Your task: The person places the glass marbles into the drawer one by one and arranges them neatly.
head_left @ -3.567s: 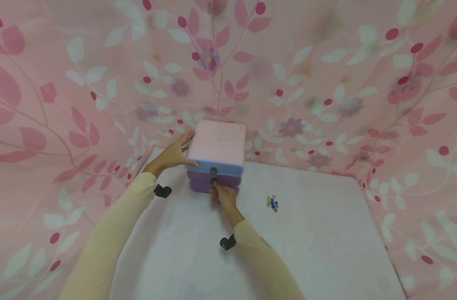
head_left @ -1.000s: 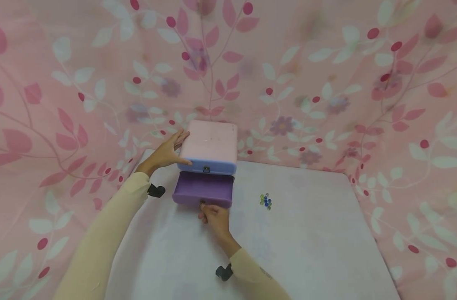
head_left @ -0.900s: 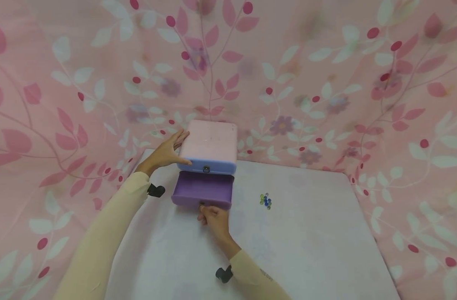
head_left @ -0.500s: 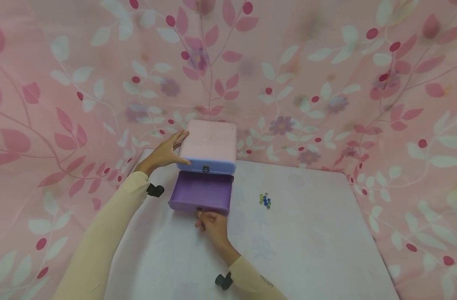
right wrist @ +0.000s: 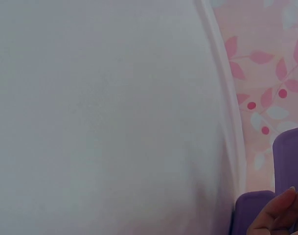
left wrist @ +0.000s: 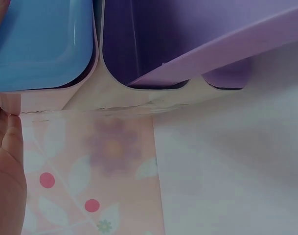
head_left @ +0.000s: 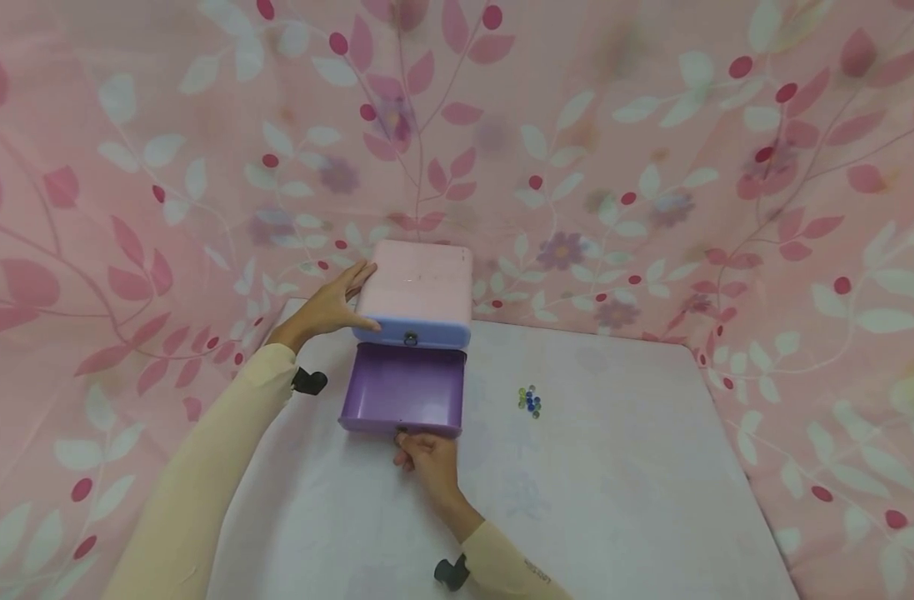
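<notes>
A small pink chest of drawers [head_left: 417,283] stands at the back of the table, with its blue top drawer [head_left: 449,335] closed. Below it, a purple drawer [head_left: 406,387] is pulled far out, nothing inside it. My right hand [head_left: 432,465] pinches the small metal pull at the middle of its front edge; the fingers largely hide the pull. With fingers spread, my left hand [head_left: 331,307] rests against the chest's left side, thumb on the blue front edge. In the left wrist view, a lower purple drawer [left wrist: 229,74] shows beneath the pulled-out one.
Several glass marbles [head_left: 531,402], blue and yellow-green, lie in a cluster right of the chest. A white cloth [head_left: 621,467] covers the table. Floral pink fabric [head_left: 576,167] hangs close behind and at the sides.
My right hand has taken the purple drawer's pull and drawn it toward me from closed to far out, slightly further over the last second. My left hand stays on the chest.
</notes>
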Action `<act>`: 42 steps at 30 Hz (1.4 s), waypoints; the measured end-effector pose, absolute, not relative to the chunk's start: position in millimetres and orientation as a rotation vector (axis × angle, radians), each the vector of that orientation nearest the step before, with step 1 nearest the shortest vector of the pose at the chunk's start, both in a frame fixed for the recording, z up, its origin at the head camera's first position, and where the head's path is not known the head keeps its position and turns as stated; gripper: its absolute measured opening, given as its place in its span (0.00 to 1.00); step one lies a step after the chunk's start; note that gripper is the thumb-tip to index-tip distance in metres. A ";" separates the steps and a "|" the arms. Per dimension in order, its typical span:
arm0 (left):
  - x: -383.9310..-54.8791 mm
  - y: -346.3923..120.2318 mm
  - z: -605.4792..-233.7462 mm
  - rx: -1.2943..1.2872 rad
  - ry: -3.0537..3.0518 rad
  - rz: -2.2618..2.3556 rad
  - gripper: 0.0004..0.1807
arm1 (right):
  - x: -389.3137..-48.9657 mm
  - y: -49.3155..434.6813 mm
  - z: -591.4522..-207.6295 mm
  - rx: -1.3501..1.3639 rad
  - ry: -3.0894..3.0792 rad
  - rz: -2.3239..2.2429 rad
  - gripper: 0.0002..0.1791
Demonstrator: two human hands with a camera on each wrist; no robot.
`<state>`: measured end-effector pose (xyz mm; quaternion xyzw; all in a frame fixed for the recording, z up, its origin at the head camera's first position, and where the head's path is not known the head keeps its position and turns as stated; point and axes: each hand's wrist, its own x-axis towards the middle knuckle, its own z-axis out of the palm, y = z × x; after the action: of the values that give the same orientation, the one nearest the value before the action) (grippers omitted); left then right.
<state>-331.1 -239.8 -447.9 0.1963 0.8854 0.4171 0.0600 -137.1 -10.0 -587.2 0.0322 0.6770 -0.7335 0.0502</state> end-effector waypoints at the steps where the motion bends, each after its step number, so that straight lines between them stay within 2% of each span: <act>1: -330.5 -239.7 -447.7 0.593 2.679 1.264 0.69 | -136.3 -10.3 -589.0 0.101 2.057 -2.233 0.11; 24: -331.6 -237.9 -450.6 0.597 2.661 1.312 0.71 | -133.8 -11.7 -604.1 0.190 2.016 -2.216 0.10; 30: -331.6 -237.4 -449.4 0.614 2.666 1.313 0.71 | -134.4 -6.3 -609.4 0.138 1.999 -2.196 0.14; 35: -332.1 -236.7 -450.1 0.619 2.628 1.356 0.71 | -131.9 6.4 -613.8 0.107 2.036 -2.117 0.18; 42: -327.0 -236.2 -446.0 0.628 2.606 1.387 0.70 | -133.1 47.5 -601.5 0.066 2.158 -1.993 0.11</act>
<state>-327.0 -236.2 -446.0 0.2078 0.8618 0.4587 0.0618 -133.1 47.5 -601.5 0.0225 0.7307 -0.6748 0.1014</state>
